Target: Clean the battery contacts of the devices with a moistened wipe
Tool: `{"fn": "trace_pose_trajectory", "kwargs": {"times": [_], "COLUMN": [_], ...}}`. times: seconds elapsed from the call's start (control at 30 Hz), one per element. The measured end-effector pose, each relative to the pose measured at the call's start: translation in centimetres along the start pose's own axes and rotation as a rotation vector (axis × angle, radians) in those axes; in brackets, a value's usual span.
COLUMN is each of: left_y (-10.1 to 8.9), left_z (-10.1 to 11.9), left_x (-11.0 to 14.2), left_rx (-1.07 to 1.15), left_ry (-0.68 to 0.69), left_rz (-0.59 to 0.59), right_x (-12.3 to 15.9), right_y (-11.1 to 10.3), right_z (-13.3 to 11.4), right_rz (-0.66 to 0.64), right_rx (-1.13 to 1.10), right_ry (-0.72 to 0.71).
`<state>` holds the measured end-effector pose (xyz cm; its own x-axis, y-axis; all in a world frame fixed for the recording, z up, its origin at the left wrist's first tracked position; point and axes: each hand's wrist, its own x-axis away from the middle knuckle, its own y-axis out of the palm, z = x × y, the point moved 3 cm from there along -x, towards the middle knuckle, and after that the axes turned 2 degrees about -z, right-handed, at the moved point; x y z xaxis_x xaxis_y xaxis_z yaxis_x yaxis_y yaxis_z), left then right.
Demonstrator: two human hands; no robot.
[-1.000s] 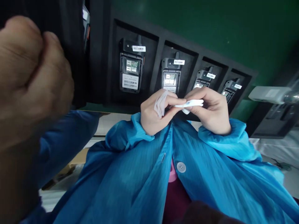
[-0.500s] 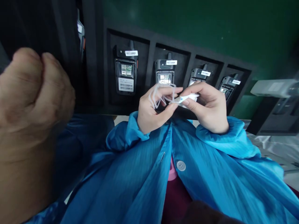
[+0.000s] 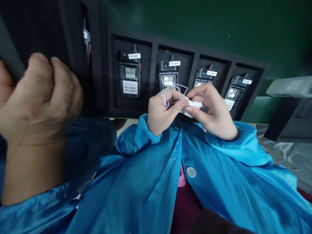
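Observation:
My left hand (image 3: 163, 112) has several thin translucent loops (image 3: 164, 97) around its fingers. Its thumb and forefinger pinch a small crumpled white piece (image 3: 195, 105), whose kind I cannot make out. On the other side, my right hand (image 3: 215, 112) grips the same white piece between thumb and fingers. Both hands are in front of a black foam tray (image 3: 155, 58). Behind the left hand lies a handheld device (image 3: 168, 66) with a stub antenna and an open back; behind the right hand is another handheld device (image 3: 206, 73), partly covered by the fingers.
Further compartments hold a device (image 3: 130, 73) at left and a device (image 3: 232, 92) at right, each with barcode labels. A co-worker's hand (image 3: 41, 97) is close by at left, over black foam. At right are a pale object (image 3: 285, 87) and another black tray (image 3: 290, 122).
My hands have come closer together, and my left thumb now presses onto the white piece. The loops have shifted on my left fingers. The co-worker's hand appears slightly further right.

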<state>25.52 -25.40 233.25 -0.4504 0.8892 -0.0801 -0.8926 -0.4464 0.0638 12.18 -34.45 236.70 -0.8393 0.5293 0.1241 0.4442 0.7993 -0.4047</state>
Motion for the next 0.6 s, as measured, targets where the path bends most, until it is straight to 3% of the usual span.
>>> {"fn": "trace_pose_trajectory", "kwargs": {"times": [0.1, 0.23, 0.37, 0.5, 0.6], "left_y": [0.5, 0.9, 0.8, 0.7, 0.7], "left_z": [-0.6, -1.2, -1.5, -1.7, -1.5], "left_x": [0.0, 0.1, 0.2, 0.3, 0.4], "left_rx": [0.174, 0.293, 0.156, 0.043, 0.036], "left_ry": [-0.114, -0.149, -0.125, -0.124, -0.123], "left_rz": [-0.057, -0.018, 0.044, 0.02, 0.014], "right_x": [-0.2, -0.6, -0.7, -0.5, -0.6], "right_y": [-0.6, -0.9, -0.5, -0.2, 0.0], "right_z": [-0.4, -0.5, -0.3, -0.2, 0.2], "right_rz": [0.065, 0.013, 0.025, 0.114, 0.081], "right_rx": [0.017, -0.117, -0.16, -0.147, -0.25], "right_ry": [-0.068, -0.062, -0.057, -0.008, 0.048]}}
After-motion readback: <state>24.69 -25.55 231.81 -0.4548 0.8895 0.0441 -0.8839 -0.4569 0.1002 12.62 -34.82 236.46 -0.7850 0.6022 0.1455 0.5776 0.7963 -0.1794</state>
